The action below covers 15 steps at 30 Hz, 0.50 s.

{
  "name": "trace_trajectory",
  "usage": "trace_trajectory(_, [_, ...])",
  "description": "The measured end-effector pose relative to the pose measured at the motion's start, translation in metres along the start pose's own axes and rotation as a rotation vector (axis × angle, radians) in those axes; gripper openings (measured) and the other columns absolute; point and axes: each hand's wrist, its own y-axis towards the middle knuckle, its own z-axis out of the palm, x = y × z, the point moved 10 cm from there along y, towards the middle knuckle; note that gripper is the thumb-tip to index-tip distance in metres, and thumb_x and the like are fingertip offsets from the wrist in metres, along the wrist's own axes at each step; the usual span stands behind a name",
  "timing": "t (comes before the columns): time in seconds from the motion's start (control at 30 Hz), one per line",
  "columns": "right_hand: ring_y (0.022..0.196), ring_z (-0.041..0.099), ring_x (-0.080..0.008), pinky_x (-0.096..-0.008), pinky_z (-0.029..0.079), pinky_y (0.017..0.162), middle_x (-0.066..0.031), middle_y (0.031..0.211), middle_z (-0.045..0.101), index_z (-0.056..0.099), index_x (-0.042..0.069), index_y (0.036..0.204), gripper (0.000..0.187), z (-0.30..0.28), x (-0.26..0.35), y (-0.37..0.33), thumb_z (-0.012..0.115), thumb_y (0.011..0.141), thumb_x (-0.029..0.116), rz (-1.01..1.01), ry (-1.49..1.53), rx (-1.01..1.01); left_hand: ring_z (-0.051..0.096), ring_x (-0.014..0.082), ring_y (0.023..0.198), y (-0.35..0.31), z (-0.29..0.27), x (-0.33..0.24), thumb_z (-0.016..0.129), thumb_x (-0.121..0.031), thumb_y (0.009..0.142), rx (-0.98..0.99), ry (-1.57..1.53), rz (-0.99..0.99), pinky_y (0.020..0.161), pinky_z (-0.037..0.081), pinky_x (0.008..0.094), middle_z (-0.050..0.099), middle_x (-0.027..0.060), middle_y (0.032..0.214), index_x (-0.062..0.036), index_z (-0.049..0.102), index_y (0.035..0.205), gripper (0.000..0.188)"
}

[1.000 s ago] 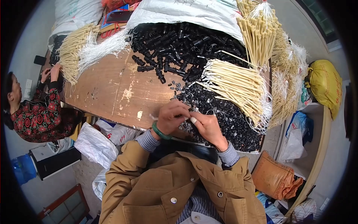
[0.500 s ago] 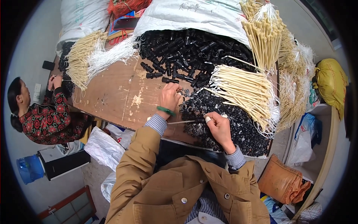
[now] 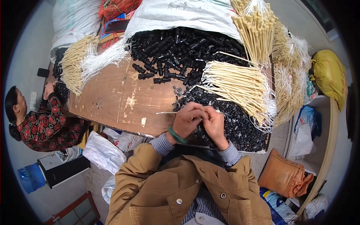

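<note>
Thin pale rod (image 3: 166, 112): running crosswise over the table (image 3: 107, 95), jutting left from the nearer left hand (image 3: 185, 122), opposite the right hand (image 3: 214, 125), with fingertips pressing close together, pinching unseen, impossible to tell.

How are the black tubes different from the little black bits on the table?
The black tubes are longer; the black bits are tiny. The tubes lie by the white sack; the bits lie nearer the right hand. Both are mostly dark and heaped on the table.
</note>
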Motion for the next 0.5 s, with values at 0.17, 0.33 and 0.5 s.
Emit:
trace_trajectory(0.17, [0.047,0.050,-0.0232,-0.0330,0.037,0.044,-0.0058,0.063,0.060,0.067,0.006,0.092,0.013,-0.003,0.013,-0.006,0.062,0.080,0.009,-0.082,-0.185,-0.031,0.054,0.0110,0.076,-0.010,-0.014,0.021,0.058,0.013,0.066,-0.087,-0.116,-0.138,0.065,0.042,0.0194,0.063,0.0023,0.090,-0.0041,0.071,0.087,0.030])
trace_trajectory(0.33, [0.048,0.053,-0.0241,-0.0327,0.038,0.043,-0.0070,0.069,0.062,0.065,0.007,0.096,0.017,-0.007,0.036,-0.013,0.063,0.079,0.009,-0.284,-0.367,-0.144,0.052,0.0077,0.071,-0.021,-0.021,0.045,0.058,0.013,0.068,-0.179,-0.232,-0.335,0.063,0.040,0.0166,0.063,0.0012,0.086,-0.0039,0.071,0.087,0.028])
trace_trajectory(0.5, [0.048,0.053,-0.0216,-0.0313,0.038,0.043,-0.0064,0.071,0.062,0.064,0.007,0.097,0.019,0.003,0.049,-0.021,0.063,0.078,0.008,-0.421,-0.512,-0.125,0.050,0.0043,0.066,-0.029,-0.021,0.060,0.059,0.012,0.070,-0.205,-0.297,-0.539,0.060,0.039,0.0138,0.062,0.0002,0.082,-0.0038,0.070,0.086,0.025])
